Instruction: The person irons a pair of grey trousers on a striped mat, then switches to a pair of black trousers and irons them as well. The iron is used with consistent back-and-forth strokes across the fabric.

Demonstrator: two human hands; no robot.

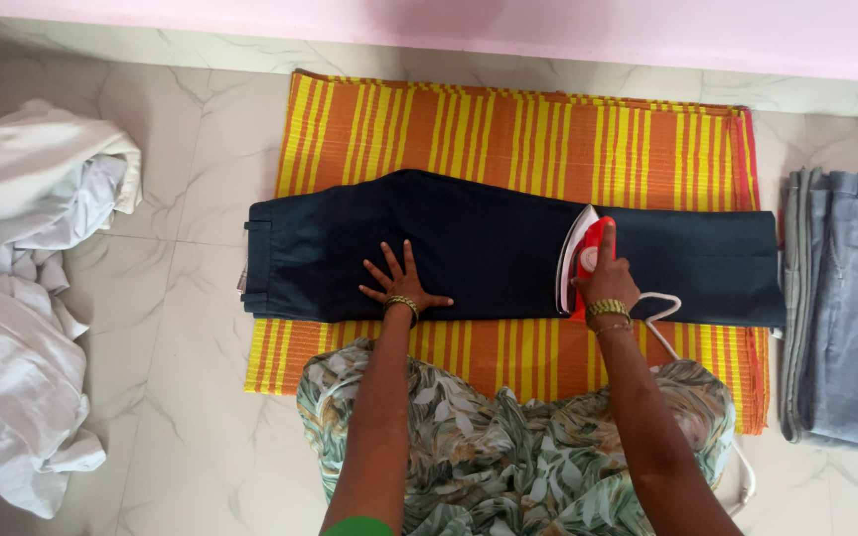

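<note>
Dark navy trousers (489, 238) lie flat and folded lengthwise across an orange and yellow striped mat (508, 129). My left hand (401, 281) presses flat on the trousers near their lower edge, fingers spread. My right hand (604, 280) grips the handle of a red and white clothes iron (580, 256), which rests on the trouser leg to the right of centre. A white cord (659, 320) runs from the iron back toward me.
Crumpled white cloths (22, 298) are heaped on the marble floor at the left. Folded blue-grey garments (846, 308) lie stacked at the right of the mat. A pink wall (548, 25) borders the far side. My lap in leaf-print fabric (508, 447) covers the mat's near edge.
</note>
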